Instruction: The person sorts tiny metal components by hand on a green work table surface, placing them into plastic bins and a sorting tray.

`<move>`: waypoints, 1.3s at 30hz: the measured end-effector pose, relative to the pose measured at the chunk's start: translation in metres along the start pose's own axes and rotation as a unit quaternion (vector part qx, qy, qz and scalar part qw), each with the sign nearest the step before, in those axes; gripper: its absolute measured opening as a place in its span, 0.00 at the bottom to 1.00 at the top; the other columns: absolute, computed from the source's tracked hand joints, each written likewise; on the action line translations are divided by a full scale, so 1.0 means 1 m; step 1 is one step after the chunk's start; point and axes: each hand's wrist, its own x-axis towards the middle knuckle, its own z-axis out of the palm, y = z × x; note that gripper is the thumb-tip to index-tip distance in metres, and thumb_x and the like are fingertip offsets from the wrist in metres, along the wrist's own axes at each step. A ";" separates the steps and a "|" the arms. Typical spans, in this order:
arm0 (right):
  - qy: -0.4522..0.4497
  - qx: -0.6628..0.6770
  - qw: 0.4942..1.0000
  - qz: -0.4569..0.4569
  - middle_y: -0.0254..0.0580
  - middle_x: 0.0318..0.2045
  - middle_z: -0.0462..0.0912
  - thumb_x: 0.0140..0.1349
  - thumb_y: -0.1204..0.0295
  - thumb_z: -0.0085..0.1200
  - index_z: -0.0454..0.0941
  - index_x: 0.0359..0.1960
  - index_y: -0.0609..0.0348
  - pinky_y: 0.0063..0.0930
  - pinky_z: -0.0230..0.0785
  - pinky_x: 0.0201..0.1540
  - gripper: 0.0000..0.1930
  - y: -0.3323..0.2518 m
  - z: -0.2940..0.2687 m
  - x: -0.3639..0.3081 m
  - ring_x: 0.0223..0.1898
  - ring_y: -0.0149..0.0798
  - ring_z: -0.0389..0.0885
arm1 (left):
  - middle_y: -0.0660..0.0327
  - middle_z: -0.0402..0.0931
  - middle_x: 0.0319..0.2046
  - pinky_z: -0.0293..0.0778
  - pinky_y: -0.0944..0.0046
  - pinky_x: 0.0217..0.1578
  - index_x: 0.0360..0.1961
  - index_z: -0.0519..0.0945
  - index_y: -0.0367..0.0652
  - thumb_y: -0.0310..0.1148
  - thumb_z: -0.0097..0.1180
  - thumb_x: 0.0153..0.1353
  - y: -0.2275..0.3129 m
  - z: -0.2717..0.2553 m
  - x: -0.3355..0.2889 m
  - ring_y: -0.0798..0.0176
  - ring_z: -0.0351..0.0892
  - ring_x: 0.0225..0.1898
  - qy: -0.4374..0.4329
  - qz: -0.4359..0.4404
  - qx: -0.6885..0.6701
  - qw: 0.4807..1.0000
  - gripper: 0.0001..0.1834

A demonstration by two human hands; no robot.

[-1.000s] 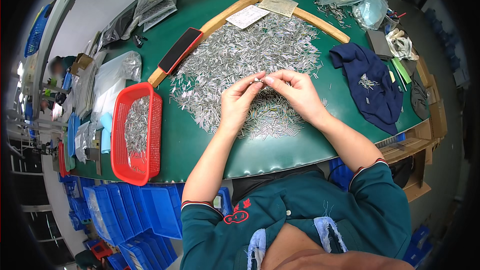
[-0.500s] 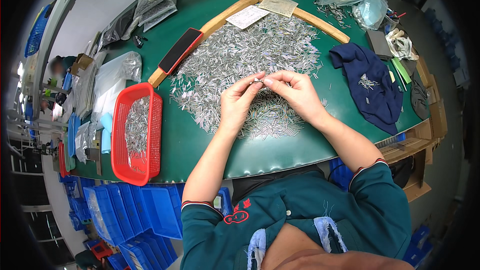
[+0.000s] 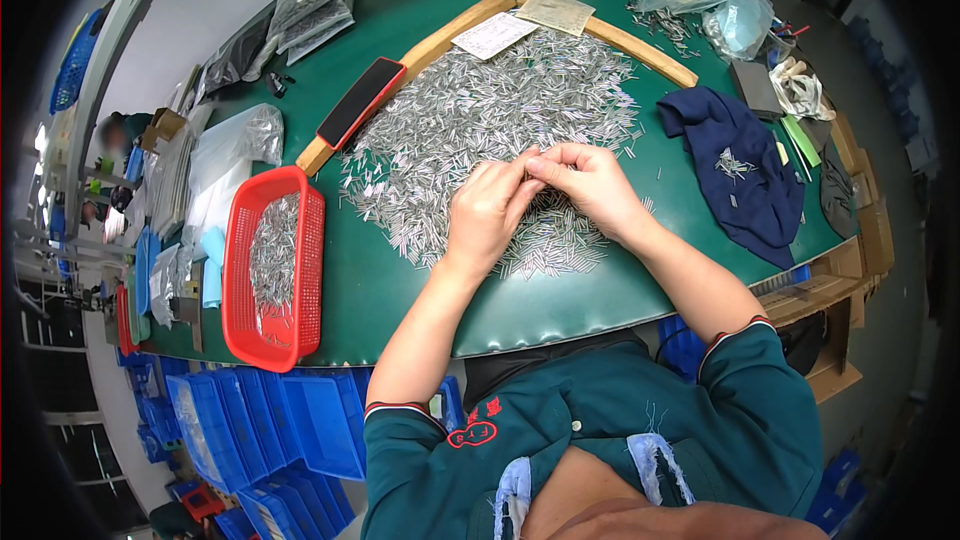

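Note:
Over the near part of a wide heap of short silvery metal pins (image 3: 500,105), my two hands meet at the fingertips. My left hand (image 3: 487,212) is closed, thumb and fingers pinched, its back turned up. Pressed against its fingertips is my right hand (image 3: 597,190), also closed in a pinch of thumb and forefinger. Small silvery metal pieces showed between the fingertips a moment ago; now the fingers cover them. What the right pinch holds is hidden.
A red plastic basket (image 3: 315,280) with metal pins inside stands left. Wooden strips (image 3: 640,52) edge the heap's far side, with a black-and-red block (image 3: 362,100) on the left one. Dark blue cloth (image 3: 745,195) bearing several pins lies right. Blue bins (image 3: 320,430) are below the table.
My left hand has rolled over and moved slightly right, so its back faces up more. The small metal pieces at the fingertips are now covered. My right hand has barely moved.

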 end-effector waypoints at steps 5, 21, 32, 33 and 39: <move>-0.057 0.135 0.961 0.236 0.20 0.14 0.60 0.60 0.64 0.50 0.72 0.27 0.57 0.09 0.43 0.12 0.10 -0.016 -0.009 0.000 0.14 0.14 0.53 | 0.59 0.75 0.26 0.70 0.63 0.32 0.47 0.72 0.39 0.25 0.55 0.52 -0.001 -0.006 0.001 0.58 0.73 0.29 -0.039 0.018 0.021 0.999 0.19; -0.145 0.463 0.778 0.400 0.22 0.16 0.59 0.62 0.62 0.47 0.71 0.31 0.53 0.05 0.41 0.08 0.09 0.004 -0.017 0.007 0.14 0.14 0.54 | 0.59 0.71 0.24 0.66 0.61 0.31 0.39 0.74 0.38 0.24 0.51 0.53 -0.001 -0.006 0.002 0.58 0.71 0.27 -0.008 0.057 0.101 0.993 0.11; -0.163 0.473 0.774 0.388 0.23 0.17 0.60 0.62 0.61 0.46 0.70 0.31 0.53 0.05 0.43 0.08 0.09 0.004 -0.017 0.007 0.15 0.15 0.55 | 0.61 0.71 0.25 0.66 0.61 0.35 0.39 0.74 0.39 0.24 0.52 0.51 -0.001 -0.006 0.002 0.59 0.71 0.29 -0.003 0.071 0.131 0.989 0.12; -0.168 0.472 0.777 0.381 0.23 0.18 0.61 0.62 0.61 0.46 0.70 0.31 0.53 0.05 0.43 0.08 0.10 0.004 -0.017 0.006 0.15 0.15 0.56 | 0.61 0.71 0.25 0.66 0.61 0.35 0.40 0.74 0.39 0.24 0.52 0.51 -0.001 -0.006 0.003 0.59 0.71 0.29 0.000 0.074 0.132 0.989 0.12; -0.132 0.354 0.865 0.330 0.25 0.22 0.64 0.60 0.53 0.46 0.68 0.31 0.55 0.06 0.45 0.10 0.18 -0.003 -0.011 0.004 0.17 0.16 0.57 | 0.61 0.71 0.25 0.66 0.61 0.37 0.39 0.74 0.40 0.23 0.52 0.51 0.004 -0.007 0.004 0.59 0.72 0.29 0.012 0.086 0.135 0.987 0.12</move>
